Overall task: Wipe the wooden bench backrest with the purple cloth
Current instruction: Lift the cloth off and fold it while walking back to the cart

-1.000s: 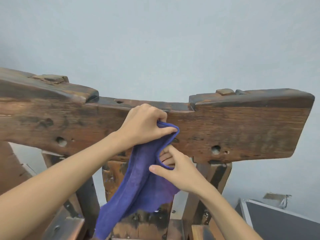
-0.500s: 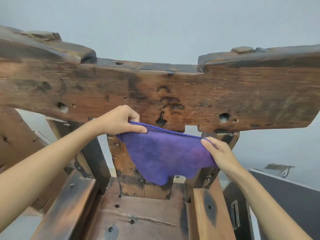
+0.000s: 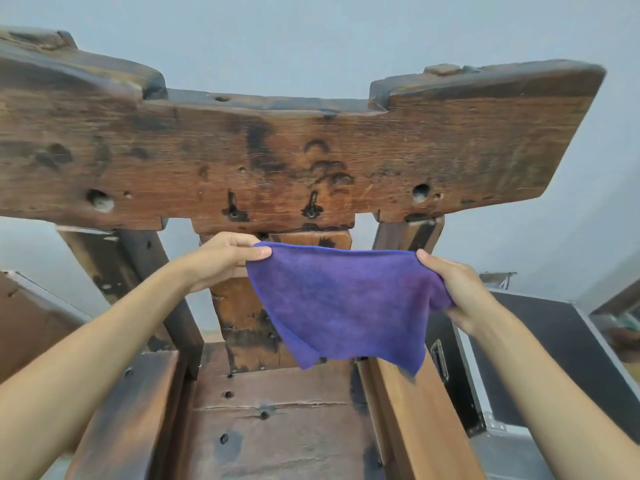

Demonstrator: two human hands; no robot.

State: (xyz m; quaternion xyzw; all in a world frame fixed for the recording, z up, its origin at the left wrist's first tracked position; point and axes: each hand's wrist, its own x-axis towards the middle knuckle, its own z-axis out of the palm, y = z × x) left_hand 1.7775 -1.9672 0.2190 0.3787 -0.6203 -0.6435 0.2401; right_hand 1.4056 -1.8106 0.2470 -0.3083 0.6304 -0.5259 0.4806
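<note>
Nearest us, the seat (image 3: pixel 277 427): dark, worn planks, studded with bolts. Above it the cloth (image 3: pixel 339 306) hangs spread, soft purple microfibre, off the wood. The left hand (image 3: pixel 221 261) pinches its top left corner, the right hand (image 3: pixel 453 289) grips the bunched right corner, fingers curled. Beyond, the backrest (image 3: pixel 311 161) – a broad, rough plank, stained, holed, notched along its top edge. No contact here; wiping looks yet to come.
</note>
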